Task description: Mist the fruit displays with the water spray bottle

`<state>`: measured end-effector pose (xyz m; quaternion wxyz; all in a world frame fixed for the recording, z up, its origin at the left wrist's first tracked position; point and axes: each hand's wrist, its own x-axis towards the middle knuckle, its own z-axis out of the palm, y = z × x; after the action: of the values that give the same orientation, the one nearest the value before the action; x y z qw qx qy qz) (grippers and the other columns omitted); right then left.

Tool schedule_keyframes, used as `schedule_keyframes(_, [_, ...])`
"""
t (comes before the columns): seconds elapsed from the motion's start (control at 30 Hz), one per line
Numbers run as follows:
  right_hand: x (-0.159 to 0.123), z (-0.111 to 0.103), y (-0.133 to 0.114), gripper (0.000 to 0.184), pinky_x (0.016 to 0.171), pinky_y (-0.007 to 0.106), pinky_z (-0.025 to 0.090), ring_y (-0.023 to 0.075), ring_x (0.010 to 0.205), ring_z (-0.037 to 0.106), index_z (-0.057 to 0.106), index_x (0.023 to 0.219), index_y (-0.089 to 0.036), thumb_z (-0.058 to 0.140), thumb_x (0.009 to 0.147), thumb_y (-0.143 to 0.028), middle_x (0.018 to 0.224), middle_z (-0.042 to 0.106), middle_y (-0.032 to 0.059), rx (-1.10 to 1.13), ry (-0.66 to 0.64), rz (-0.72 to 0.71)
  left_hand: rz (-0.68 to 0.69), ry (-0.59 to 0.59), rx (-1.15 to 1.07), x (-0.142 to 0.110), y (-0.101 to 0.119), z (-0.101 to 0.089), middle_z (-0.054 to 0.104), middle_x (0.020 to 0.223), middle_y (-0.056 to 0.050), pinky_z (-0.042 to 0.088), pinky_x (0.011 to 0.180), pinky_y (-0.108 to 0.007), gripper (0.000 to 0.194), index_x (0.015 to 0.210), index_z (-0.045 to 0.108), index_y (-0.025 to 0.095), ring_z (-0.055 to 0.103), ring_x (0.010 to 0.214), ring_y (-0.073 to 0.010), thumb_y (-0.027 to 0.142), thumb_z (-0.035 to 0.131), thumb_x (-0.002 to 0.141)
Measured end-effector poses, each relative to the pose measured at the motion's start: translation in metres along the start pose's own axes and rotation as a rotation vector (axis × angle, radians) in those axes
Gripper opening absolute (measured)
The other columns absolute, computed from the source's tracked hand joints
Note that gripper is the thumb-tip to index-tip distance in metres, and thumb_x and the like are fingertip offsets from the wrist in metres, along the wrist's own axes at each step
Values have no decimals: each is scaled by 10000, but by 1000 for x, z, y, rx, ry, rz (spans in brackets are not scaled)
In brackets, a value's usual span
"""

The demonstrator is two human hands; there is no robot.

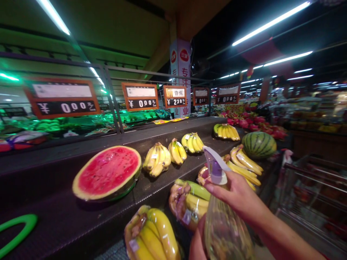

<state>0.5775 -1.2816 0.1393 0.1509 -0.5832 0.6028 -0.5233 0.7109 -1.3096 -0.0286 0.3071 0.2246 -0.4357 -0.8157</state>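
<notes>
A clear plastic spray bottle [225, 227] with a pale purple-and-white trigger head stands upright before me at the lower right. My right hand [237, 193] grips its neck just under the head. Low on the bottle's left side, my left hand [197, 240] holds the body; most of its fingers are hidden. Just left of the bottle lie a wrapped bunch of bananas with a greenish top [196, 202] and a yellow wrapped bunch [153, 234]. Behind the bottle, more banana bunches [244, 162] rest on the shelf, partly covered by my hand.
A cut watermelon half [108, 171] and several banana bunches [157, 159] sit on the dark stepped shelf [89, 220]. A whole watermelon [259, 144] and dragon fruit [252, 121] are farther right. Price signs [139, 96] line the back rail; a metal cart [311, 202] stands right.
</notes>
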Motion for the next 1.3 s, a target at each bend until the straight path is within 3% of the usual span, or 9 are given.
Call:
schedule_keyframes(0.13, [-1,-3,-1,312,710,324,526,254,787,696,685,942,-167,685,766,-425,855,753,59,-25,61,22,-146,110,-63,34,-31,-20,575,1441,-156,401,1157,-464,1164,1409,501,118,381,1436,-423,743,789,469])
schedule_keyframes(0.17, [-2,-4,-1,326,709,324,529,254,786,697,687,948,-163,686,764,-432,857,754,62,-29,73,28,-183,210,-98,43,-38,-25,564,1453,-145,370,1181,-442,1147,1360,552,107,347,1458,-411,775,765,452])
schedule_keyframes(0.27, [-3,-6,0,355,716,325,537,251,786,701,689,970,-159,689,766,-451,873,758,65,-41,107,31,-232,238,-168,58,-53,-37,552,1470,-105,372,1179,-400,1077,1354,569,131,331,1476,-367,763,744,501])
schedule_keyframes(0.37, [-4,-7,0,345,707,321,544,249,779,705,690,959,-165,681,776,-457,872,761,61,-51,129,19,-217,203,-32,54,-59,-40,525,1497,-82,328,1206,-426,1031,1377,562,155,294,1492,-376,688,786,522])
schedule_keyframes(0.53, [-9,-13,2,309,660,327,541,245,678,698,697,869,-175,654,789,-470,732,743,41,-104,187,-11,-81,50,253,34,-57,-37,426,1575,-30,332,1202,-370,1282,1487,428,248,278,1497,-382,189,942,315])
schedule_keyframes(0.73, [-18,-18,10,389,732,378,557,302,779,733,722,900,-161,678,743,-514,851,785,90,-94,277,104,-165,-72,192,45,-55,-39,429,1568,-118,257,1240,-425,1502,1497,390,166,241,1495,-439,136,933,97])
schedule_keyframes(0.93, [-23,-20,12,420,806,398,559,322,880,737,721,982,-170,706,742,-514,974,789,111,-40,286,124,-126,-55,222,27,-43,-31,419,1574,-110,328,1196,-500,1244,1492,401,206,292,1469,-457,449,934,394])
schedule_keyframes(1.13, [-30,-26,15,369,777,403,564,329,827,727,732,814,-174,713,721,-531,902,782,116,-91,349,130,70,-267,216,8,-16,-19,414,1546,-228,297,1204,-491,1459,1512,326,72,300,1451,-486,687,868,306])
schedule_keyframes(1.3, [-31,-26,12,413,792,414,559,331,842,723,750,904,-170,722,707,-532,904,787,106,-116,317,188,8,-239,343,-6,12,0,490,1503,-167,296,1198,-484,1273,1500,384,163,374,1426,-440,557,896,403])
